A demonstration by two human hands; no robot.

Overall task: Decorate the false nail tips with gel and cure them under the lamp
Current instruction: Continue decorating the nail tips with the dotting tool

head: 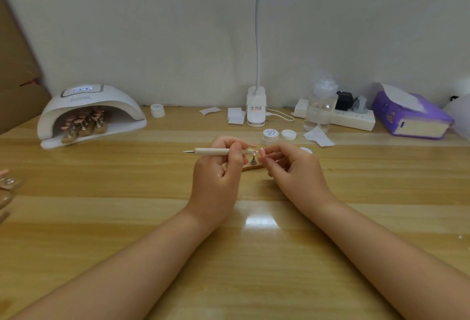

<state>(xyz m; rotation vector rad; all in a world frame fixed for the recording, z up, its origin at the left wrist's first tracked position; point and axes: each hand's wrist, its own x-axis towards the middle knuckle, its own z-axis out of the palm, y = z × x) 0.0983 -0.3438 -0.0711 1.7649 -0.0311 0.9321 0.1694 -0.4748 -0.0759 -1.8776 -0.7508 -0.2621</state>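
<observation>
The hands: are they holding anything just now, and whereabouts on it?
The left hand grips a pale wooden pen tool around the middle of its shaft. The right hand pinches something small at its fingertips, too small to tell.

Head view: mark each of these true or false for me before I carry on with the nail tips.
1. The left hand grips the wooden-handled tool. True.
2. The curing lamp is empty. False: wooden holders with pink nail tips sit inside it.
3. The curing lamp stands at the right end of the table. False: it stands at the far left; the purple tissue pack is on the right.
4. An open white gel jar sits beside a closed one, beyond the hands. True.
5. The right hand lies flat on the table. False: its fingers pinch at the tool's end.
</observation>
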